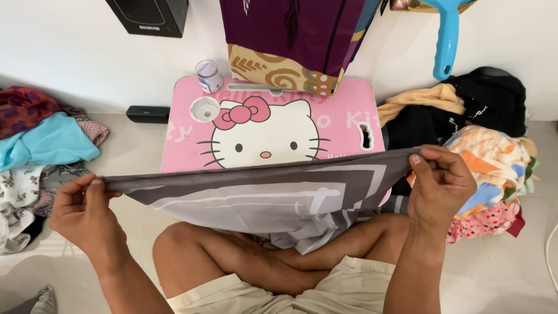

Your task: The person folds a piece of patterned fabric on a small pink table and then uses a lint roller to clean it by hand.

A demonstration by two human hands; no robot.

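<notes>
I had my left hand (81, 210) and my right hand (440, 181) each pinched shut on a top corner of the grey cloth (261, 200), pulled apart so its upper edge ran taut and the rest hung flat over my crossed legs. I held it just in front of the pink lap table (349, 119), whose top gave a flat surface close by. Piles of clothes (482, 145) lay to either side within reach.
</notes>
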